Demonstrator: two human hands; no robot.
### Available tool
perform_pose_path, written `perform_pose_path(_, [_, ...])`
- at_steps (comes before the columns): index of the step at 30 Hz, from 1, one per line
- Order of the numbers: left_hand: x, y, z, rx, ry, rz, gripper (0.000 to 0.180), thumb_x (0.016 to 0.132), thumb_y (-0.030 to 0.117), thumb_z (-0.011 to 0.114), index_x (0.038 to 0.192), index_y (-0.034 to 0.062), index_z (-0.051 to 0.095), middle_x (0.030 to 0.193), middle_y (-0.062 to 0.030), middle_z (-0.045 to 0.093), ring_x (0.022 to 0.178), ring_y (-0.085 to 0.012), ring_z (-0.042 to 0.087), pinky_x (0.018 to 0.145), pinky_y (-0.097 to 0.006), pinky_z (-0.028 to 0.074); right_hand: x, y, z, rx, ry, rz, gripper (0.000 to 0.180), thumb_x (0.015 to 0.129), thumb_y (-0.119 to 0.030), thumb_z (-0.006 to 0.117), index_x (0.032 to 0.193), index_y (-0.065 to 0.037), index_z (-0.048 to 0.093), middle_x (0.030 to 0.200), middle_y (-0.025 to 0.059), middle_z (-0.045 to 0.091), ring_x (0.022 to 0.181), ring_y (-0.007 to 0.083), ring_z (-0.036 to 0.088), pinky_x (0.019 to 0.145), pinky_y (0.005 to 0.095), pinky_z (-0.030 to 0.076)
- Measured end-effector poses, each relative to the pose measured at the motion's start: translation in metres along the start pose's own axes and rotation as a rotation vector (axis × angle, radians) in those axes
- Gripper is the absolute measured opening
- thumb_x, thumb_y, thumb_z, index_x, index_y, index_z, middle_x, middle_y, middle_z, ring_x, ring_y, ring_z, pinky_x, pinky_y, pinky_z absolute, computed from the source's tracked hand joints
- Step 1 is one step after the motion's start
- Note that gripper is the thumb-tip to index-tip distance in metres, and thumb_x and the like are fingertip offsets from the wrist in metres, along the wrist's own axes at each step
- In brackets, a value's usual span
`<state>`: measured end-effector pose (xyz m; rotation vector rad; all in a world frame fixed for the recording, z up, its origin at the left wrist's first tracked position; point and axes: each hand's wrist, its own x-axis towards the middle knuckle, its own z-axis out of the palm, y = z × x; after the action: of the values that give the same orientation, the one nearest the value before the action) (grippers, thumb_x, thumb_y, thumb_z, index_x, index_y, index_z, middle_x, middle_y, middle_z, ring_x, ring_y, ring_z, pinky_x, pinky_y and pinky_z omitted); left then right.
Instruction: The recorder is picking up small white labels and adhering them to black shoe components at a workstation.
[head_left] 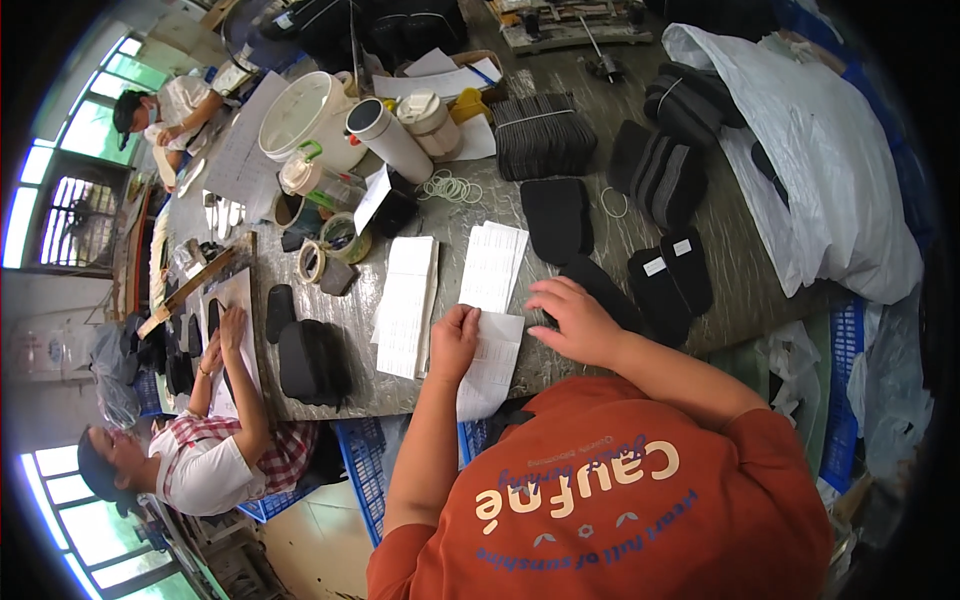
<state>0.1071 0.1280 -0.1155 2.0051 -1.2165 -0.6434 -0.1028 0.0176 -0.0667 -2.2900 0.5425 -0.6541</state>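
Observation:
My left hand (457,342) is closed in a pinch on a white label sheet (492,362), which hangs over the table's near edge. Just beyond it lies a stack of white label sheets (492,262), and a thicker stack (405,300) sits to the left. My right hand (572,316) is open with its fingers spread, to the right of the sheet. It rests by a black pad (600,288), partly covering it. Another black pad (556,220) lies flat beyond. To the right are black pads with small white labels (672,268).
Several bundled dark pads (545,135) stand at the back. Rubber bands (450,187) lie near a tumbler (388,138) and a white bucket (312,118). A big white plastic bag (815,160) fills the right. At left, a co-worker's hands (225,340) work over a board.

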Motion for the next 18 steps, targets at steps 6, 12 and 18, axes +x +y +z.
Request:
perform_pose_path(6, [-0.012, 0.042, -0.010, -0.631, -0.131, -0.269, 0.024, 0.084, 0.006, 0.063, 0.106, -0.0002, 0.060, 0.075, -0.0034, 0.063, 0.068, -0.0084, 0.056, 0.060, -0.023, 0.045, 0.010, -0.001, 0.023, 0.815, -0.151, 0.604, 0.018, 0.075, -0.009, 0.068, 0.088, -0.003, 0.056, 0.097, 0.0144, 0.056, 0.084, 0.0271, 0.058, 0.076, 0.0372, 0.047])
perform_pose_path(12, [-0.027, 0.062, -0.029, -0.695, -0.262, -0.270, 0.063, 0.075, -0.011, 0.062, 0.133, 0.0003, 0.038, 0.087, -0.0059, 0.065, 0.079, -0.0102, 0.060, 0.069, -0.023, 0.049, 0.000, -0.013, 0.006, 0.134, 0.138, 0.039, 0.027, 0.071, -0.017, 0.073, 0.093, -0.004, 0.062, 0.102, 0.0081, 0.055, 0.098, 0.0267, 0.051, 0.083, 0.0392, 0.043])
perform_pose_path(18, [-0.019, 0.079, -0.027, -0.690, -0.264, -0.240, 0.048, 0.075, -0.009, 0.066, 0.120, 0.0017, 0.053, 0.085, -0.0034, 0.063, 0.080, -0.0087, 0.058, 0.069, -0.021, 0.046, 0.002, -0.029, -0.011, 0.225, -0.131, 0.170, 0.030, 0.069, -0.020, 0.074, 0.093, -0.006, 0.062, 0.098, 0.0086, 0.059, 0.095, 0.0247, 0.053, 0.085, 0.0360, 0.040])
